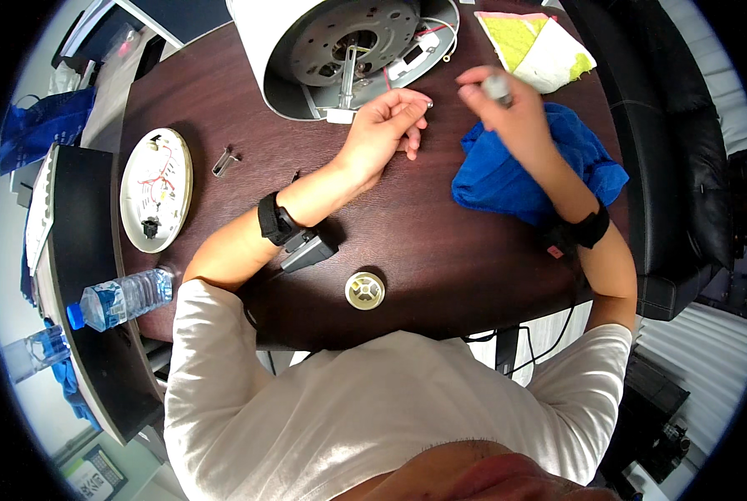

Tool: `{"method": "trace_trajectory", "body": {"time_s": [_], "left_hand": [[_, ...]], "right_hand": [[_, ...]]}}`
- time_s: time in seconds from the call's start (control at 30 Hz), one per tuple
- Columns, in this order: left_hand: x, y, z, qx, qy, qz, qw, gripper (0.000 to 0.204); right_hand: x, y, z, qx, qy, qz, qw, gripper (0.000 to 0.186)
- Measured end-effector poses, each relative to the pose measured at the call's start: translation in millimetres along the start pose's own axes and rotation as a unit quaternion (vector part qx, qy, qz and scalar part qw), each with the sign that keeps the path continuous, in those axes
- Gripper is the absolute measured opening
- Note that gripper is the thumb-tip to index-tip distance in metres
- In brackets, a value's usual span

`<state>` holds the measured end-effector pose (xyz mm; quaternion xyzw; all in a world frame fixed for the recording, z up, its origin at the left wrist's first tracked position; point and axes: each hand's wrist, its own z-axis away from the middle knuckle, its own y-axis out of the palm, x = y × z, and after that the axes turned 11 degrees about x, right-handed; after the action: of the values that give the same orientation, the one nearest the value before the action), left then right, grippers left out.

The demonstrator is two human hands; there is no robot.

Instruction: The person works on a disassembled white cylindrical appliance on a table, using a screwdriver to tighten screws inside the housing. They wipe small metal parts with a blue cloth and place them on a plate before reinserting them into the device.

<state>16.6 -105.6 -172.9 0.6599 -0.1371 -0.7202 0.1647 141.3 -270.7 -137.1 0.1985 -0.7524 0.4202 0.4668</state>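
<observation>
A white drum-shaped appliance housing (260, 63) lies on its side at the far edge of the table, its open end showing a round metal plate (311, 63), wires and a slim metal bracket. Just in front of that opening is my left hand (382, 134), fingers curled, with a small shiny metal piece (429, 104) pinched at the thumb and fingertip. My right hand (515, 113) is raised above a crumpled blue cloth (494, 175) and smeared by motion. In it is a short grey, roughly cylindrical object (497, 88), its kind too blurred to tell.
On the dark table (415, 242) lie an oval white cover (129, 200) with wires, a small metal bracket (225, 161) and a round cream knob (365, 290). A yellow-green and white cloth (549, 54) is at the far right. Water bottles (127, 299) lie at left; a black sofa (682, 167) borders the right.
</observation>
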Motion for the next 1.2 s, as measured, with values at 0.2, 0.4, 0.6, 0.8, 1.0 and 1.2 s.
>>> {"method": "trace_trajectory", "body": {"time_s": [0.2,0.4,0.6,0.8,1.0,1.2], "left_hand": [[1,-5,0,0.017,0.011,0.02,1.0,0.018],[1,-7,-2,0.004,-0.009,0.004,1.0,0.019],[-1,-6,-1,-0.045,0.025,-0.13,0.99,0.034],[-10,-11,-5,-0.052,-0.016,-0.25,0.967,0.071],[-12,-19,-15,-0.024,-0.055,-0.229,0.972,0.067],[-9,-19,-16,-0.04,-0.059,-0.2,0.977,0.064]], "right_hand": [[-1,21,-8,0.061,-0.084,0.174,0.979,0.016],[-9,22,-14,0.076,-0.12,0.253,0.957,0.017],[-16,23,-29,0.051,-0.182,0.275,0.943,0.018],[-20,35,-42,0.044,-0.122,0.344,0.93,0.022],[-33,46,-53,0.031,-0.119,0.367,0.922,0.023],[-31,50,-55,0.031,-0.087,0.371,0.924,0.025]]}}
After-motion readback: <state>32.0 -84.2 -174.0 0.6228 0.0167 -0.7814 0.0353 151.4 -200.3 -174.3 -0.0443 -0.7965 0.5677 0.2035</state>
